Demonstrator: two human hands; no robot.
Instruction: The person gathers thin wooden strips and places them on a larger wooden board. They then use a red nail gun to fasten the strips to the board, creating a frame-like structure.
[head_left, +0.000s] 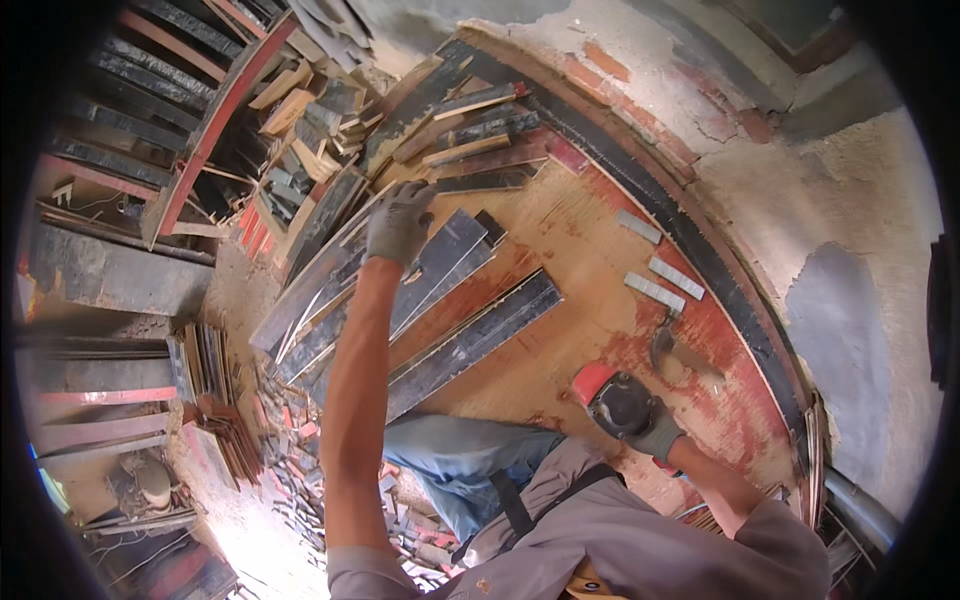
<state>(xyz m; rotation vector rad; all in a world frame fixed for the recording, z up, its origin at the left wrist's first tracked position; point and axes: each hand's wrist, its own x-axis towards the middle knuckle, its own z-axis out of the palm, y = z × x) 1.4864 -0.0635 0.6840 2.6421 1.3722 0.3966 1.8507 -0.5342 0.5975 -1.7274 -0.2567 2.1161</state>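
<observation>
My left hand [398, 225], in a grey glove, reaches out over a pile of dark-faced boards [440, 265]. Its fingers curl at the far end of a narrow board [318, 272]; part of the grip is hidden. My right hand [657, 432], also gloved, is closed round a red-and-black power tool [612, 400] that looks like a nail gun, held low over the worktable [540, 375]. A hammer [685, 352] lies just beyond the tool. Farther back are silver nail strips [655, 292]. One dark plank [475, 340] lies apart, between my hands.
Stacked planks [480, 135] and offcuts [310, 125] crowd the far left. A dark curved rim [690, 250] edges the table along a worn wall [850, 200]. Small wood scraps [300, 470] litter the floor at left, beside a red-edged rack [215, 120].
</observation>
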